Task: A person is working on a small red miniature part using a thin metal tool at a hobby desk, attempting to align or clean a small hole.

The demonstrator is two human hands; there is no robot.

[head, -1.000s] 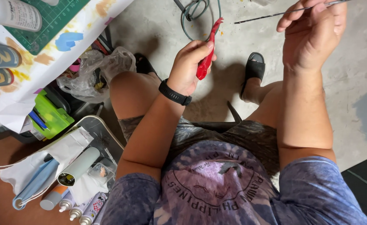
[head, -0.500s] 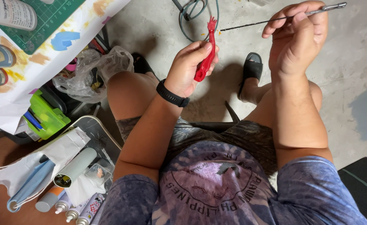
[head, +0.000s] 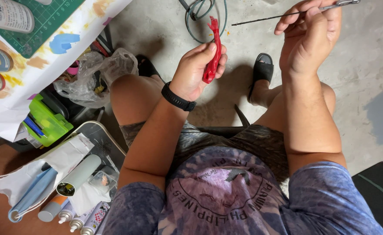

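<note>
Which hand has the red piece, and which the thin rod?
The left hand, the one with the black wristband, grips the red piece. The right hand pinches the thin dark rod.

Our left hand is raised before us, forearm angled up from the lap, wrist banded in black, fingers curled shut around what it grips. Our right hand sits higher and well apart from it, forearm nearly upright, fingertips pinched together, knuckles facing us.
</note>
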